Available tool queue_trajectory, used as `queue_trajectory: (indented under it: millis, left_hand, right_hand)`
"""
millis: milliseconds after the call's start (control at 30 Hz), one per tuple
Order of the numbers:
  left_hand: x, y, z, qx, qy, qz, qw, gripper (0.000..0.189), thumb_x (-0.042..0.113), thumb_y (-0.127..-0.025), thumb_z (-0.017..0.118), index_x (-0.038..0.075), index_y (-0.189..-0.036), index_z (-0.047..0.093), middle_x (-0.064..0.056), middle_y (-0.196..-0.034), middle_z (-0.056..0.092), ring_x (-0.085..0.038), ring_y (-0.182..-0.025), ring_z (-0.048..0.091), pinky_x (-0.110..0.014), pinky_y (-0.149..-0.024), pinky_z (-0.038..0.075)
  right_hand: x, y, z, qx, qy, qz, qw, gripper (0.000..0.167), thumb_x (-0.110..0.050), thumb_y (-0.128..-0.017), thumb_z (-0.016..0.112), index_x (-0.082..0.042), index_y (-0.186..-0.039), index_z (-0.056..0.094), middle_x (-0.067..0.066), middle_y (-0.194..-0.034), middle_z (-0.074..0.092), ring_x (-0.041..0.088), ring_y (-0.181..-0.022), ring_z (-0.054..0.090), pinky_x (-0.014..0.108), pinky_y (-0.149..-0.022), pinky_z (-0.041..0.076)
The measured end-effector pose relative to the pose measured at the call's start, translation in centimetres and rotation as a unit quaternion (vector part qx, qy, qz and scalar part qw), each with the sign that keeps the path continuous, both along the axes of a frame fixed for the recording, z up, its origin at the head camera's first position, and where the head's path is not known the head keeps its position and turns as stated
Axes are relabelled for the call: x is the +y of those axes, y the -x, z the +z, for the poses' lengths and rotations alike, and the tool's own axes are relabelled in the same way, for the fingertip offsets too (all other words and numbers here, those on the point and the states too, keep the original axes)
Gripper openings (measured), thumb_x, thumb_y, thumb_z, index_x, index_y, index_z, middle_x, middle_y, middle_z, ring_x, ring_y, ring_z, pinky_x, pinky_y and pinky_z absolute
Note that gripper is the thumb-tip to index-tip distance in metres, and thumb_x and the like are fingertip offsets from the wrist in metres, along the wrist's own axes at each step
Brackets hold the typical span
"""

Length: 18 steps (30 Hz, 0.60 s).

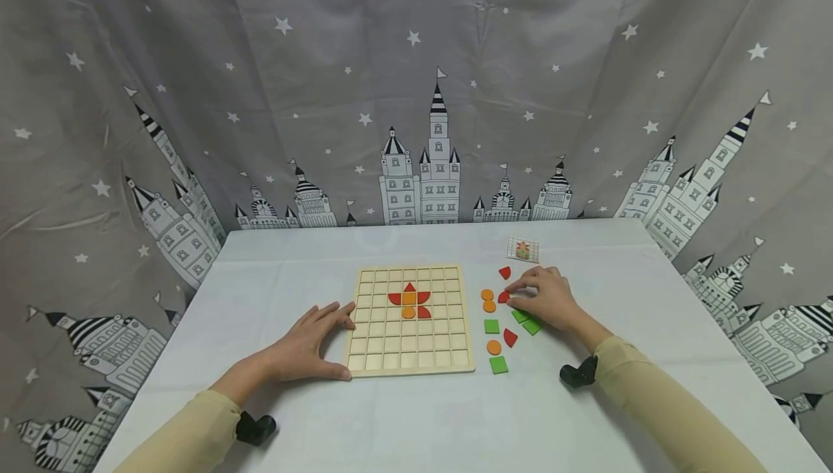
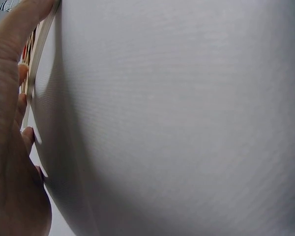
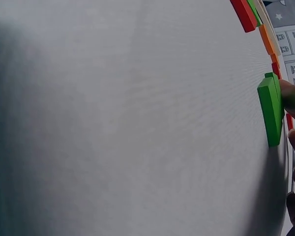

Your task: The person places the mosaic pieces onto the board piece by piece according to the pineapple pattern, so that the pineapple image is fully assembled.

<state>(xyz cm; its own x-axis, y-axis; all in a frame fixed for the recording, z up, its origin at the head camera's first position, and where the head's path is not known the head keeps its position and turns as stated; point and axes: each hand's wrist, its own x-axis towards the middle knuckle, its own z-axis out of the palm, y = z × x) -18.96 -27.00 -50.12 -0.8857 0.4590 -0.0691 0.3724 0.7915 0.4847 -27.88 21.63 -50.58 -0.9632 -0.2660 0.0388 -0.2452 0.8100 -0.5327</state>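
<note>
A wooden grid board (image 1: 410, 343) lies in the middle of the white table (image 1: 390, 415). Red and orange pieces (image 1: 408, 298) form a small figure in its upper rows. My left hand (image 1: 312, 346) lies flat beside the board's left edge, fingers spread, thumb at its near left corner. The left wrist view shows that hand (image 2: 10, 123) against the board's edge (image 2: 39, 44). My right hand (image 1: 547, 299) sits among loose pieces right of the board. Its thumb and index finger pinch a small red piece (image 1: 503, 297). In the right wrist view a finger (image 3: 292, 96) touches a green piece (image 3: 271, 109).
Loose pieces lie right of the board: two orange discs (image 1: 488, 300), a green square (image 1: 491, 326), a red piece (image 1: 510, 337), another orange disc (image 1: 494, 347), a green square (image 1: 498, 364) and a red piece (image 1: 505, 272). A small pattern card (image 1: 523, 249) lies behind them. A star-and-castle curtain (image 1: 416, 97) hangs behind.
</note>
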Motion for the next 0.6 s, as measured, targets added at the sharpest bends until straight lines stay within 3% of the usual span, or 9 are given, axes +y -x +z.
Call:
queue_trajectory:
  millis: [167,367,600]
  left_hand:
    - [0.0,-0.1,0.1,0.002,0.002,0.000,1.0000,0.083,0.076,-0.066,0.080,0.028,-0.128,0.053,-0.002,-0.167,0.028,-0.037,-0.154,0.018,-0.058,-0.125,0.004]
    - [0.0,0.0,-0.1,0.002,-0.001,-0.002,1.0000,0.083,0.076,-0.066,0.080,0.029,-0.128,0.053,-0.001,-0.167,0.029,-0.037,-0.154,0.019,-0.059,-0.125,0.004]
    - [0.0,0.0,-0.2,0.000,0.003,0.004,1.0000,0.084,0.077,-0.065,0.079,0.029,-0.128,0.053,-0.001,-0.167,0.028,-0.038,-0.154,0.018,-0.060,-0.125,0.004]
  right_hand:
    - [0.0,0.0,-0.4,0.032,0.006,0.009,0.9994,0.023,-0.034,-0.088,0.082,-0.020,-0.107,0.081,0.007,-0.116,0.062,0.034,-0.120,0.044,0.056,-0.104,0.035]
    - [-0.2,0.4,-0.7,0.086,-0.025,0.038,0.9952,0.021,-0.033,-0.086,0.083,-0.018,-0.100,0.081,0.004,-0.112,0.062,0.032,-0.117,0.045,0.053,-0.102,0.038]
    - [-2.2,0.4,1.2,0.119,-0.001,0.047,0.9918,0.019,-0.032,-0.084,0.084,-0.018,-0.096,0.080,0.004,-0.117,0.062,0.031,-0.121,0.044,0.053,-0.104,0.037]
